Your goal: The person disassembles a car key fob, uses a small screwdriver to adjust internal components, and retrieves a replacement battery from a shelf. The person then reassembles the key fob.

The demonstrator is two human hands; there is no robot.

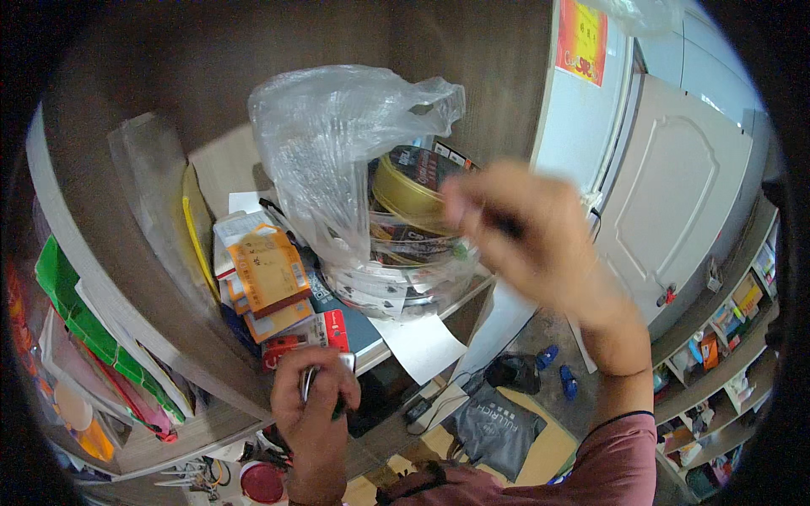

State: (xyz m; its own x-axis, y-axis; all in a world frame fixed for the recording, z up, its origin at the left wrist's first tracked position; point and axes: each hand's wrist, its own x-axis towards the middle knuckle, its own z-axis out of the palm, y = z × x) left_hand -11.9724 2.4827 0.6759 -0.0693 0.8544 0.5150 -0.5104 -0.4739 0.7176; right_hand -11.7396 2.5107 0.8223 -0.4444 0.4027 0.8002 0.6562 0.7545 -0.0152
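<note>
My left hand [316, 401] is low in the view, its fingers closed around a small silver-edged object [347, 361] whose kind I cannot make out. My right hand [523, 232] is raised and smeared by motion, its fingertips by the rim of a round gold tin [405, 194]. Whether they touch the tin is unclear. The tin has a dark printed lid and sits tilted on other round containers inside a clear plastic bag [312, 160]. Playing cards [380, 291] show through the bag's lower part. A red card package [325, 333] lies just above my left hand.
Orange-brown small boxes [268, 270] are stacked left of the bag on the shelf. A white sheet [419, 346] hangs over the shelf's front edge. Green and other folders [93, 312] stand at the left. Below are a grey bag [498, 430] and blue slippers [568, 381].
</note>
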